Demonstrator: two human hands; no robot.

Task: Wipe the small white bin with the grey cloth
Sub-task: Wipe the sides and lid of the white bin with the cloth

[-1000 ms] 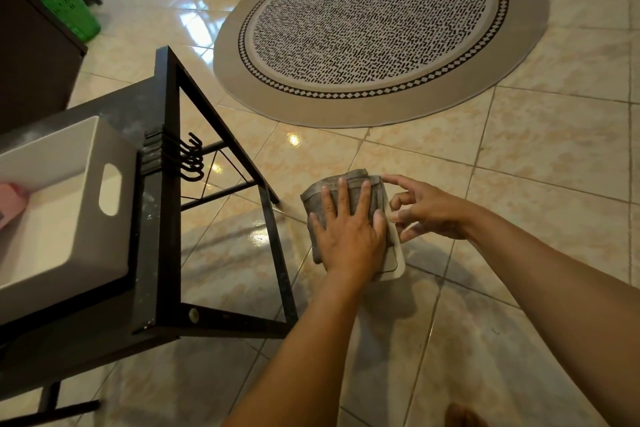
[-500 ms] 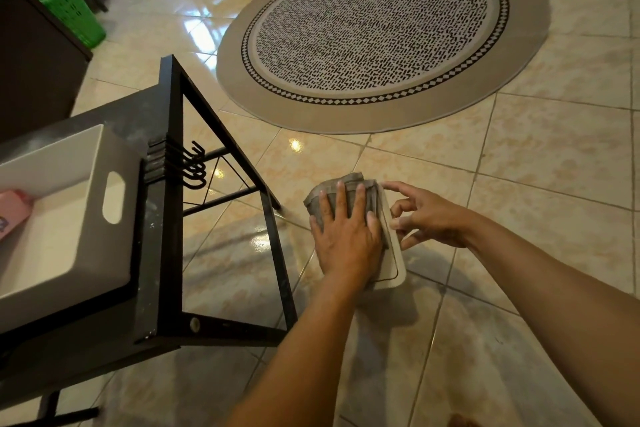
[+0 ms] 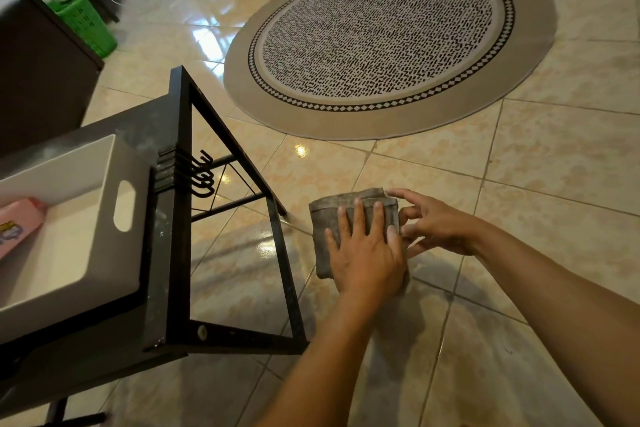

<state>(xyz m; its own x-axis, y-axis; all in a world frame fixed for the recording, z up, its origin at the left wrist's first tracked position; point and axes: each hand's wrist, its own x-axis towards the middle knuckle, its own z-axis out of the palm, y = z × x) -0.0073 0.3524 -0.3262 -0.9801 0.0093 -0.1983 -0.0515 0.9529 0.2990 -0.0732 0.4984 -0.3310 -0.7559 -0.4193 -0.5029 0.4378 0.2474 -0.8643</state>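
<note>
A glossy beige tiled floor (image 3: 519, 218) with a round patterned rug (image 3: 384, 42) lies beneath us. We press our left hand (image 3: 363, 253), fingers flat and spread, on the folded grey cloth (image 3: 332, 215), likely to rub it over the small white bin, which the cloth and hand hide here. Our right hand (image 3: 433, 222), fingers loosely curled, seems to steady the bin's side; its grip we cannot tell. The pink item (image 3: 17, 225) in the white storage box (image 3: 79, 218) bears unreadable print.
</note>
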